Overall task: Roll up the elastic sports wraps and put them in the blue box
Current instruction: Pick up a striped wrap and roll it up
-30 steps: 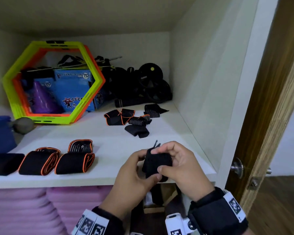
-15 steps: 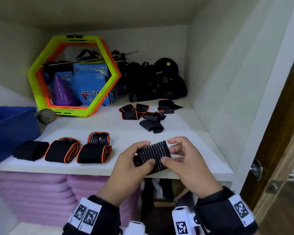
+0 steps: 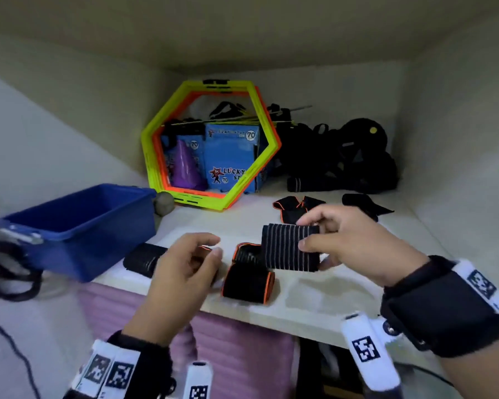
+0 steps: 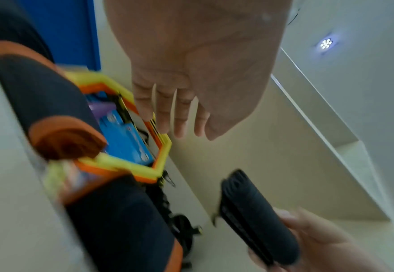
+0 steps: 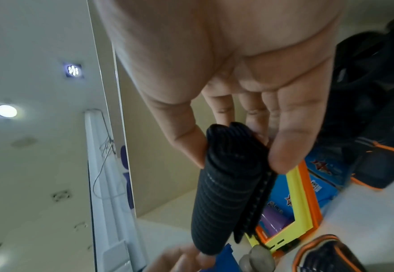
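My right hand (image 3: 304, 233) pinches a rolled black ribbed wrap (image 3: 290, 247) between thumb and fingers, a little above the shelf; the right wrist view shows the same roll (image 5: 228, 184) held at its end. My left hand (image 3: 213, 246) hovers left of it and holds nothing, its fingers straight (image 4: 179, 119) in the left wrist view. The blue box (image 3: 78, 226) stands open at the shelf's left end. Two orange-edged rolls (image 3: 248, 283) (image 3: 247, 251) and a black roll (image 3: 144, 259) lie near the front edge, a third orange-edged one partly hidden under my left hand. Unrolled wraps (image 3: 297, 207) lie further back.
A yellow and orange hexagon frame (image 3: 211, 142) leans at the back before blue cartons (image 3: 231, 159). Black gear (image 3: 343, 156) is piled at the back right. A grey ball (image 3: 164, 203) sits beside the box. Pink mats (image 3: 242, 355) fill the space below the shelf.
My left hand has let go of the black roll and drawn left. My right hand alone now holds it, further over the shelf. The view has swung left toward the blue box.
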Tool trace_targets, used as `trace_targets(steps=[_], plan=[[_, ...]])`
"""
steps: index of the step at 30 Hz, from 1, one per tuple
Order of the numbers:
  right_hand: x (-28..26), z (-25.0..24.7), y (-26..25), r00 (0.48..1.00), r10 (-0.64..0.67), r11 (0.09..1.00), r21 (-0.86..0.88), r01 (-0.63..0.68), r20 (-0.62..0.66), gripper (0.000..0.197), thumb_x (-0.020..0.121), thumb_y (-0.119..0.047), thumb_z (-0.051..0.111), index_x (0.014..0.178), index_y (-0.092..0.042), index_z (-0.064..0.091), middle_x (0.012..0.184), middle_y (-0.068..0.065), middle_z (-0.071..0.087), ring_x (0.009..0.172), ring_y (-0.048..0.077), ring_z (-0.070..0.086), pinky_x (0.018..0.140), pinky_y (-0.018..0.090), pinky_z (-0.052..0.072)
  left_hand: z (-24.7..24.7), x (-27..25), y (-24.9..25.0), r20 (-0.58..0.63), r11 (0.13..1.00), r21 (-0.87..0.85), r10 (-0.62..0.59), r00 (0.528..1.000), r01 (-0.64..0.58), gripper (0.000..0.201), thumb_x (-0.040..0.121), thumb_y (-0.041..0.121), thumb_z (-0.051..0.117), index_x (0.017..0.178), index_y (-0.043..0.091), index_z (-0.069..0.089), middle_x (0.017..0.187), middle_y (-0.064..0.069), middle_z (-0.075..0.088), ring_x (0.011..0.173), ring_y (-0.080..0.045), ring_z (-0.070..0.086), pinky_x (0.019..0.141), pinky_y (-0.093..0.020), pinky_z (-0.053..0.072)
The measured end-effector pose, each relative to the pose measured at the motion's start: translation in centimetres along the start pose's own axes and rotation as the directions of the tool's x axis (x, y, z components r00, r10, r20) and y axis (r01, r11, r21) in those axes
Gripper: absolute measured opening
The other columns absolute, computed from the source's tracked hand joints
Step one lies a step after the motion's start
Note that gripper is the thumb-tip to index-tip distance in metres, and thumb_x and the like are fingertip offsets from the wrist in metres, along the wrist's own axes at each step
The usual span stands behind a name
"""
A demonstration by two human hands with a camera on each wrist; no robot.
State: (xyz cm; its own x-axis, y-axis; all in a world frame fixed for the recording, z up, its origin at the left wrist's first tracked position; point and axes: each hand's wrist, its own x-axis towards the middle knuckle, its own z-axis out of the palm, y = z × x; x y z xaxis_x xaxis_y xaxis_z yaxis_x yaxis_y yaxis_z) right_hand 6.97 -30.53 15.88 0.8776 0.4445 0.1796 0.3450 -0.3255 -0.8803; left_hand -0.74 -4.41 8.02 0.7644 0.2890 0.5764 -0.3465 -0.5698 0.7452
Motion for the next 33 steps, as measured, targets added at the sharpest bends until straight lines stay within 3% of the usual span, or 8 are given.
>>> trace_targets(steps=[4,8,12,18,25,28,30,33], plan=[[7.2,3.7,-3.6,0.996,0.056,0.993,-0.107,-0.049,0.064,0.018,0.083,-0.012,0.074,0.099,-0.013,0.068,0.083,0.003,0.062,0.075,0.016,0.060,0.061,0.030,0.047,-6.4,2.2,-6.2,-0.041,0.899,0.437,0.059,0.997,-0.035,0.016,0.089,0.019,0.072,0.103,0.026,0.072,0.103,0.011,0.064,0.094,-0.016,0.063,0.084,-0.036,0.053],[14.0,9.6,-6.3,0.973,0.158,0.980,-0.151,-0.132,0.171,0.015,0.083,-0.010,0.075,0.075,-0.016,0.064,0.080,0.009,0.065,0.076,0.025,0.062,0.062,0.030,0.052,-9.1,2.8,-11.4,0.038,0.765,0.644,-0.012,0.999,-0.015,0.039,0.084,0.031,0.072,0.122,0.025,0.066,0.123,0.006,0.059,0.108,-0.023,0.055,0.094,-0.038,0.048],[19.2,14.5,-8.0,0.962,0.206,0.955,-0.250,-0.158,0.178,0.014,0.081,-0.009,0.077,0.079,-0.010,0.063,0.081,0.017,0.063,0.062,0.025,0.061,0.065,0.036,0.058,-10.0,2.7,-13.8,0.140,0.752,0.652,0.001,0.990,-0.093,0.049,0.086,0.051,0.050,0.129,0.031,0.063,0.134,0.011,0.057,0.123,-0.017,0.052,0.102,-0.037,0.048],[24.1,20.3,-7.6,0.930,0.339,0.865,-0.437,-0.247,0.145,0.036,0.082,-0.011,0.076,0.110,0.006,0.062,0.099,0.027,0.072,0.075,0.037,0.070,0.082,0.051,0.061,-10.2,3.0,-15.5,0.141,0.813,0.571,0.036,0.989,-0.111,0.044,0.084,0.053,0.057,0.122,0.033,0.066,0.128,0.012,0.059,0.118,-0.015,0.053,0.095,-0.036,0.051],[26.6,23.8,-7.7,0.892,0.427,0.763,-0.589,-0.268,0.147,0.023,0.082,-0.019,0.079,0.088,0.002,0.070,0.088,0.021,0.074,0.096,0.037,0.073,0.092,0.049,0.057,-9.8,3.1,-16.9,0.124,0.873,0.478,0.039,0.992,-0.094,0.045,0.075,0.053,0.062,0.113,0.031,0.072,0.120,0.010,0.064,0.106,-0.018,0.058,0.082,-0.039,0.057],[27.2,24.1,-7.3,0.794,0.573,0.733,-0.562,-0.384,0.204,0.020,0.087,-0.013,0.074,0.084,0.005,0.065,0.090,0.027,0.073,0.095,0.038,0.071,0.100,0.051,0.052,-9.8,3.2,-17.2,0.119,0.879,0.466,0.052,0.992,-0.102,0.046,0.072,0.054,0.061,0.111,0.032,0.073,0.119,0.012,0.064,0.105,-0.016,0.056,0.077,-0.040,0.059],[27.6,24.4,-6.9,0.748,0.614,0.710,-0.590,-0.385,0.252,0.018,0.089,-0.010,0.071,0.088,0.006,0.064,0.079,0.024,0.074,0.077,0.032,0.073,0.089,0.047,0.058,-10.0,3.3,-17.4,0.111,0.875,0.475,0.040,0.993,-0.089,0.046,0.071,0.057,0.061,0.111,0.036,0.072,0.119,0.015,0.063,0.105,-0.014,0.054,0.074,-0.041,0.059],[27.5,25.3,-6.4,0.811,0.531,0.633,-0.751,-0.187,0.246,0.021,0.086,-0.019,0.075,0.075,-0.003,0.066,0.049,0.006,0.067,0.043,0.015,0.065,0.059,0.026,0.054,-9.9,3.5,-17.4,0.109,0.862,0.501,0.028,0.994,-0.080,0.046,0.069,0.059,0.061,0.110,0.039,0.071,0.115,0.018,0.063,0.102,-0.014,0.056,0.072,-0.041,0.059]])
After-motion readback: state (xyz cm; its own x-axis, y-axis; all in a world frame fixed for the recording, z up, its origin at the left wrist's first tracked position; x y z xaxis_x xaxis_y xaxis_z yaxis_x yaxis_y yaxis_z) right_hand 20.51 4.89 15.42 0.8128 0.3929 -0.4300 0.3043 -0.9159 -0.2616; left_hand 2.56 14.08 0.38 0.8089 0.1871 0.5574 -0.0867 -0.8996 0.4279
